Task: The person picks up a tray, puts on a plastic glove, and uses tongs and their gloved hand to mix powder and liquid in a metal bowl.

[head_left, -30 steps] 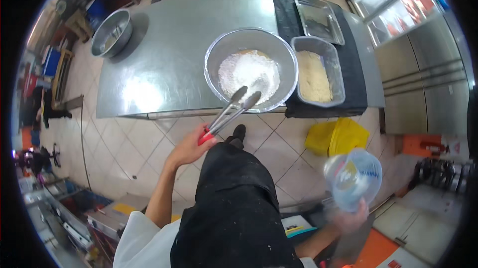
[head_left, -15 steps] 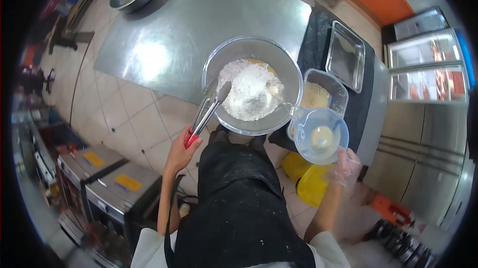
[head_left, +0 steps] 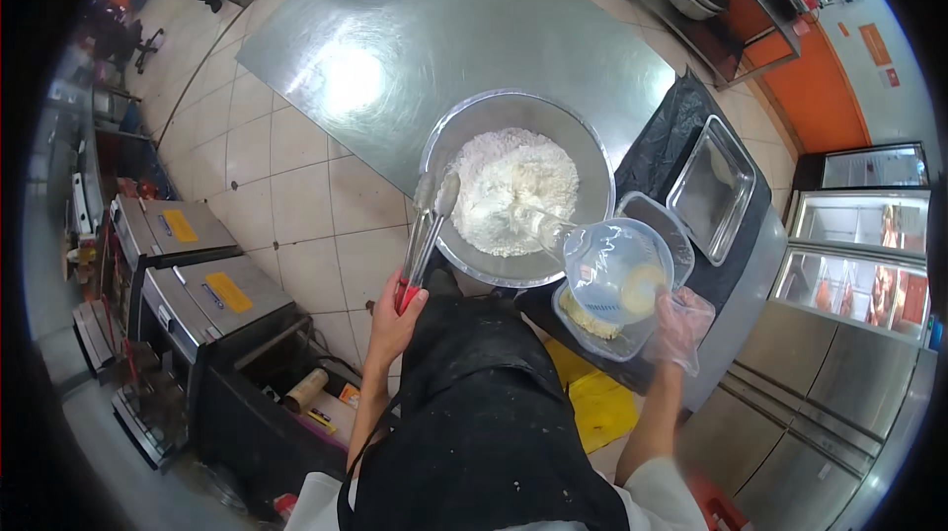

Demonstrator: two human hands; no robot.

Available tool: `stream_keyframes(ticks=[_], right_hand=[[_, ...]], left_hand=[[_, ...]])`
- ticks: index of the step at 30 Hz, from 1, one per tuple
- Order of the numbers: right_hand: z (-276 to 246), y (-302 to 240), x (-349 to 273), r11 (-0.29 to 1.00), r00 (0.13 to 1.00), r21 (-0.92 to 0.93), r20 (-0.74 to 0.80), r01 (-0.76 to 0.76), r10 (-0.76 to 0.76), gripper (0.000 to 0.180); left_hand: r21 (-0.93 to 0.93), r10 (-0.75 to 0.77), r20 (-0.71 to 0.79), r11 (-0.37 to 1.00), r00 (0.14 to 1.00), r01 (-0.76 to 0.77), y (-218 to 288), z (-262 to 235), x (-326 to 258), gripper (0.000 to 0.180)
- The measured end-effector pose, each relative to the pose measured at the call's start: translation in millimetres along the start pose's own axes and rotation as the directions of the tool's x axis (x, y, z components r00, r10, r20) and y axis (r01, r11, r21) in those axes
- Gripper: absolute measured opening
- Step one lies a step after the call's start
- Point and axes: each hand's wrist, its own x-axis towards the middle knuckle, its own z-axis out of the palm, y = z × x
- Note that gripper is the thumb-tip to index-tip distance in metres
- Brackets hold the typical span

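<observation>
Both grips are closed on tools: the left hand (head_left: 395,319) is clamped around the red-tipped handle end of metal tongs (head_left: 427,235), and the right hand (head_left: 679,326), in a thin clear glove, holds a clear plastic jug (head_left: 617,269) by its side. From the left grip the tongs reach up and away, their two ends lying over the near left rim of a big steel mixing bowl (head_left: 464,131). From the right grip the jug tips toward that bowl, a thin stream of liquid running from its lip into the heap of white flour (head_left: 513,186) inside. Directly under the jug sits a plastic tub of pale crumbs (head_left: 585,319). Beyond the right grip an empty steel tray (head_left: 711,188) rests on black sheeting. The bowl stands on the near edge of a steel surface (head_left: 425,47).
</observation>
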Motion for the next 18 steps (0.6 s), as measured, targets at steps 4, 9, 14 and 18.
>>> stream_keyframes(ticks=[4,9,14,18], right_hand=[[3.6,-27.1,8.8,0.979,0.999,-0.2,0.02,0.029,-0.026,0.035],[9.6,-28.8,11.9,0.985,1.0,-0.173,0.006,0.01,-0.009,0.034],[21.2,-42.6,10.2,0.939,0.996,-0.342,-0.066,0.035,-0.061,0.034],[30.2,-32.3,5.4,0.948,0.987,-0.316,-0.133,0.048,-0.095,0.028]], left_hand=[[0.021,0.077,-0.003,0.997,0.997,-0.077,1.3,4.8,15.8,0.067],[0.053,0.026,0.1,0.998,0.995,-0.031,9.6,-2.4,53.2,0.062],[0.026,0.151,0.133,0.987,0.98,-0.156,18.0,-12.8,91.6,0.066],[-0.077,0.12,0.223,0.991,0.967,-0.106,30.0,-20.6,119.8,0.06]])
